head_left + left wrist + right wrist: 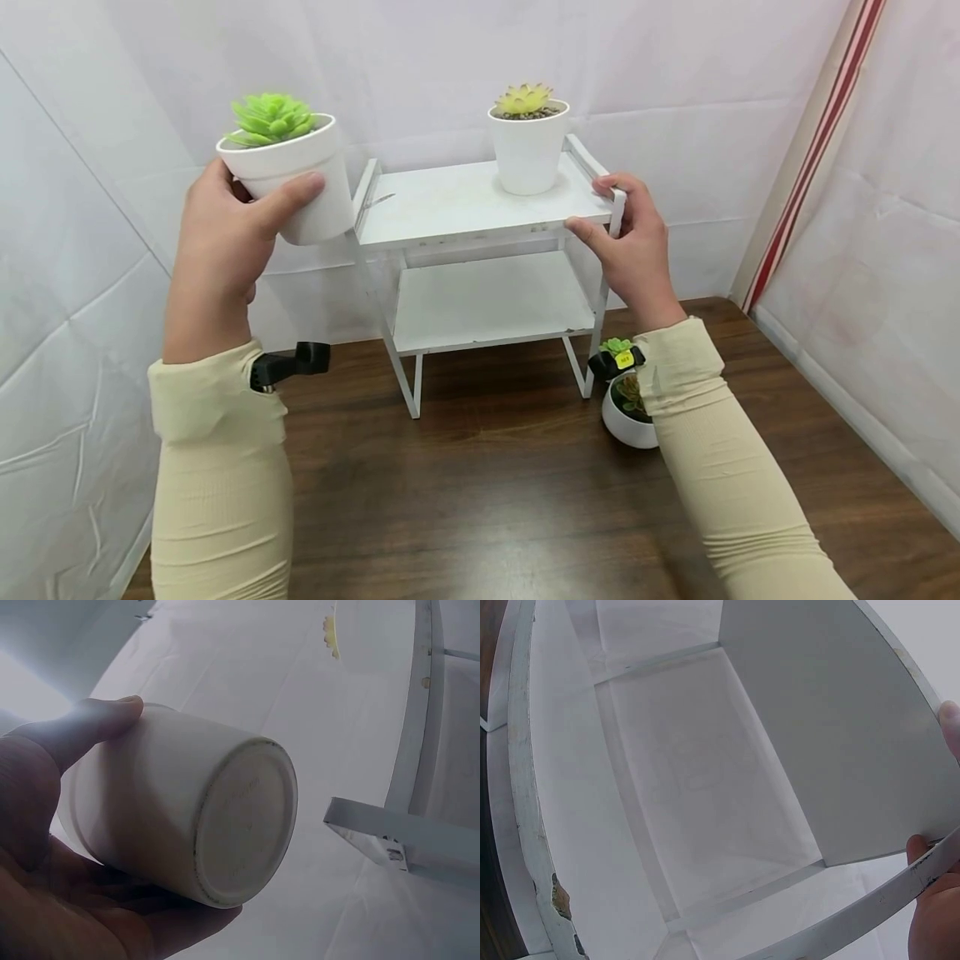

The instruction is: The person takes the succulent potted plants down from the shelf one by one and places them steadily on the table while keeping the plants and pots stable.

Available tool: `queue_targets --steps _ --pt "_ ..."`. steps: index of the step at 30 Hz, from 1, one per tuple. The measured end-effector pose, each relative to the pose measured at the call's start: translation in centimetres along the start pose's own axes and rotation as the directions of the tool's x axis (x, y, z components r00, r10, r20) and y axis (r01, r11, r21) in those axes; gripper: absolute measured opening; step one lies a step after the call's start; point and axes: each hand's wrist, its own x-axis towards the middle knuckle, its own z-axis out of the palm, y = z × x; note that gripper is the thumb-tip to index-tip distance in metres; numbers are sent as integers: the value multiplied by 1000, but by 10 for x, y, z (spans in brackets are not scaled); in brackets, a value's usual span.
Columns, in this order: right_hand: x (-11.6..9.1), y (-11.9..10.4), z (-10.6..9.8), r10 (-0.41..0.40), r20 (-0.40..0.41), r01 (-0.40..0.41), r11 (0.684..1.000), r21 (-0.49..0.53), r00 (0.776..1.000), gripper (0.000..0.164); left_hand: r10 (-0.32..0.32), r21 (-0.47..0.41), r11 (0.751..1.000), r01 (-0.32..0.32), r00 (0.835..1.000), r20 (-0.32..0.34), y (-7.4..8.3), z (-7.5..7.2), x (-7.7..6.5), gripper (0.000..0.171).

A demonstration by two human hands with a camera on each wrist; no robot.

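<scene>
My left hand [225,237] holds a white pot [330,196] with a bright green succulent [272,121], raised beside the left end of a two-tier white shelf [450,196]. Thumb and fingers lie around the pot's sides; its round bottom faces the camera in the left wrist view. At the shelf's front right corner, my right hand [637,250] grips the end rail, thumb at the front edge of the top board. The right wrist view shows the shelf's frame and a board [832,727] beside the fingers. Another white pot [527,154] with a yellowish succulent stands on the top board, towards the right.
A low white bowl-shaped pot [626,427] with succulents sits on the dark wooden table [465,500] by the shelf's right leg, partly hidden by the right sleeve. White cloth walls [420,75] rise behind and at both sides. The lower board [491,300] is bare.
</scene>
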Motion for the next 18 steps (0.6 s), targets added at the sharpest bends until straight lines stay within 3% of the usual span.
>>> queue_targets --steps 18 --pt "1 5 -2 -11 3 11 1000 -9 1000 56 0 -76 997 -4 998 -56 -10 -11 -3 66"
